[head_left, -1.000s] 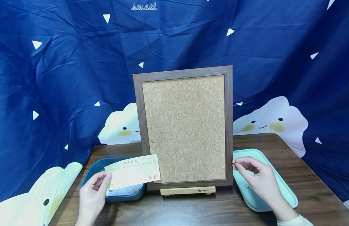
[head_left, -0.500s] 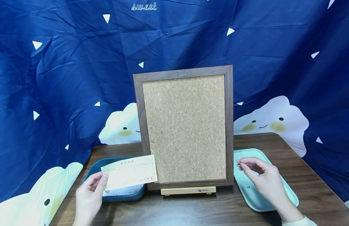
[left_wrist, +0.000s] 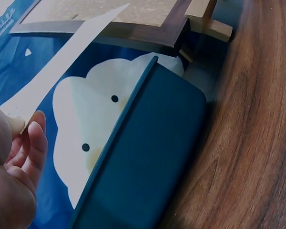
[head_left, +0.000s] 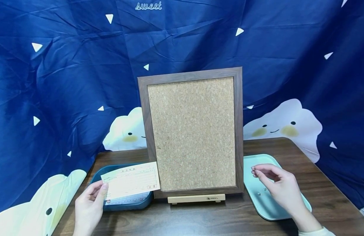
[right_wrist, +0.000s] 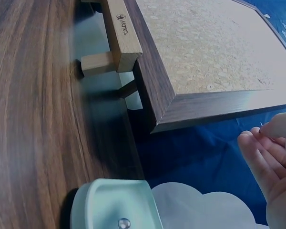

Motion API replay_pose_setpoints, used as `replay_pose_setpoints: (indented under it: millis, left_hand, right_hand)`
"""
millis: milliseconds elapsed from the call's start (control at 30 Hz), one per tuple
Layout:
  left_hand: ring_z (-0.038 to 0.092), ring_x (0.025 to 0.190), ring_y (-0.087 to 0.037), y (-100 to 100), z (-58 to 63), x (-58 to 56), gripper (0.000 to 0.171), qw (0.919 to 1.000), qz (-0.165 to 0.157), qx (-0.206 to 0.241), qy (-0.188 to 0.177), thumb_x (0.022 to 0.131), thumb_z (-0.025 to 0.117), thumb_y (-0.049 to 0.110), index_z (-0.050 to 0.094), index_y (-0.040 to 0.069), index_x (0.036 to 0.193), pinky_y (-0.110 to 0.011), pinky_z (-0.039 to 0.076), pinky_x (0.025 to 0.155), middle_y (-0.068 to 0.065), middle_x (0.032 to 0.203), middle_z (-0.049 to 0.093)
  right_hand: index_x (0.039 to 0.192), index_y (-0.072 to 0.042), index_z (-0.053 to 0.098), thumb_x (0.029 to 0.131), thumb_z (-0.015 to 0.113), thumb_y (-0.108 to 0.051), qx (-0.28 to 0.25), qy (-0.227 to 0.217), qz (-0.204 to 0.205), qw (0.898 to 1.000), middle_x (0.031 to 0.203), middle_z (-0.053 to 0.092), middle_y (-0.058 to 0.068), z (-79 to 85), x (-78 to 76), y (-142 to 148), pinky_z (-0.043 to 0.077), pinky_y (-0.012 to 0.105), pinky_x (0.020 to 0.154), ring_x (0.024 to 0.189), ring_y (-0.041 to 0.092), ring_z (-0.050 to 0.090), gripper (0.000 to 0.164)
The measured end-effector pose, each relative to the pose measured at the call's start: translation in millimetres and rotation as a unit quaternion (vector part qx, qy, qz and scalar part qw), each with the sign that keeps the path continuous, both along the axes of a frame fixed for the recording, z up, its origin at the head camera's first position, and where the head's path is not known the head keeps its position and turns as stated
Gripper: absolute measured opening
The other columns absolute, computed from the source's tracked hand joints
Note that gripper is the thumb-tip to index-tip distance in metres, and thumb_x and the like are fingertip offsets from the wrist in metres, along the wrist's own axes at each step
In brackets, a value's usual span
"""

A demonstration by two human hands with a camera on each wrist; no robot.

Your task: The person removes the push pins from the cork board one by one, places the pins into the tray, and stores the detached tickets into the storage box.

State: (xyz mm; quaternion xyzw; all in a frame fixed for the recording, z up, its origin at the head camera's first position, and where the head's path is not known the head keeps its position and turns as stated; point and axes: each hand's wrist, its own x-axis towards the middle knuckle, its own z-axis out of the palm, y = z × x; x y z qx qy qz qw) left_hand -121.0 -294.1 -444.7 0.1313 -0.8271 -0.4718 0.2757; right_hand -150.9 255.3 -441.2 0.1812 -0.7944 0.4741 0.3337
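Observation:
In the head view my left hand [head_left: 89, 205] pinches a pale printed paper slip [head_left: 130, 178] by its left edge, thumb in front. The slip hangs over a blue bin [head_left: 129, 206], its right end overlapping the corkboard's lower left frame in view. At the right, my right hand [head_left: 280, 186] is raised over a mint tray [head_left: 302, 209], thumb and index fingertips together. Between them a thin metal point shows in the right wrist view, that of a thumbtack [right_wrist: 261, 125]; its head is hidden by the fingers. The framed corkboard [head_left: 193, 134] stands upright between both hands.
A wooden easel stand [head_left: 196, 198] supports the corkboard on the brown table [head_left: 193, 219]. Small silver tacks lie in the mint tray, one silver tack [right_wrist: 124, 223] near its end. More printed papers [head_left: 126, 199] lie in the bin. A blue cloth [head_left: 185, 39] hangs behind.
My left hand has drifted left with the paper slip, away from the corkboard. My right hand has shifted right from the board's frame edge, fingertips still pinched together.

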Motion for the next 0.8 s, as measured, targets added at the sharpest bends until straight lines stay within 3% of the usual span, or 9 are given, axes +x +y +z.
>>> replay_pose_setpoints:
  millis: [333, 567, 667, 800]
  left_hand:
    - [0.065, 0.079, 0.014, -8.7, -1.6, 0.2, 0.027, 1.0000, 0.005, 0.001, 0.006, 0.106, 0.071, 0.019, 0.076, -0.005, 0.118, -0.006, 0.052, 0.069, 0.030, 0.087, 0.067]
    - [0.062, 0.081, 0.015, -15.5, -2.2, 1.1, 0.032, 0.9992, 0.020, -0.001, -0.034, 0.107, 0.070, 0.025, 0.076, -0.002, 0.124, -0.005, 0.050, 0.071, 0.035, 0.086, 0.062]
    - [0.061, 0.082, 0.015, -17.5, -1.5, 2.3, 0.034, 0.9983, 0.027, -0.001, -0.052, 0.108, 0.069, 0.027, 0.075, -0.001, 0.127, -0.005, 0.050, 0.071, 0.025, 0.091, 0.068]
    - [0.059, 0.083, 0.016, -19.7, -0.7, 4.1, 0.037, 0.9971, 0.037, -0.004, -0.066, 0.108, 0.068, 0.028, 0.073, -0.001, 0.129, -0.005, 0.049, 0.071, -0.006, 0.108, 0.077]
  right_hand:
    - [0.103, 0.004, 0.079, 0.083, 0.075, 0.025, -0.004, -0.024, -0.010, 1.000, 0.092, 0.079, -0.020, -1.2, 2.1, 9.0, 0.053, 0.005, 0.078, 0.082, -0.011, 0.073, 0.029]
    - [0.102, 0.003, 0.079, 0.083, 0.077, 0.023, -0.002, -0.036, -0.036, 0.999, 0.092, 0.078, -0.025, -2.1, 3.4, 18.7, 0.052, 0.004, 0.074, 0.080, -0.013, 0.072, 0.028]
    - [0.102, 0.004, 0.079, 0.083, 0.076, 0.024, -0.009, -0.038, -0.040, 0.998, 0.092, 0.078, -0.026, -3.8, 4.0, 22.0, 0.053, 0.004, 0.074, 0.080, -0.013, 0.072, 0.027]
    - [0.102, 0.005, 0.078, 0.083, 0.076, 0.024, -0.010, -0.042, -0.040, 0.998, 0.093, 0.078, -0.027, -6.9, 5.0, 25.3, 0.053, 0.004, 0.075, 0.081, -0.013, 0.072, 0.027]
